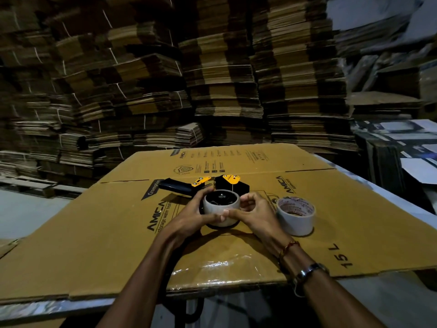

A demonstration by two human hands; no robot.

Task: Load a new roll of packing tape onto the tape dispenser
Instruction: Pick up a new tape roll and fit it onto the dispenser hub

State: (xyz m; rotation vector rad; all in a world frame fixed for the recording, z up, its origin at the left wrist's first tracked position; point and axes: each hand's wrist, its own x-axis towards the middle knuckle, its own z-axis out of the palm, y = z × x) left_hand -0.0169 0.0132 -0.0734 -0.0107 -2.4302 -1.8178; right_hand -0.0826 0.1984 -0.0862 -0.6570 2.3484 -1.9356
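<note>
A black and yellow tape dispenser (227, 183) lies on its side on a flattened cardboard box (331, 209); its handle (176, 185) points left. A pale roll (216, 208) sits on the dispenser's black hub, which shows through the roll's centre. My left hand (196, 215) wraps the roll's left and front side. My right hand (251, 210) holds its right side, with the thumb on the front. A second roll of tape (295, 215), with red print inside its core, stands to the right, apart from my hands.
The cardboard sheet covers a pale table (390, 297) and a clear taped patch (212, 271) lies near its front edge. Tall stacks of flattened cartons (212, 79) fill the background. White sheets and boxes (402, 143) pile up at the right.
</note>
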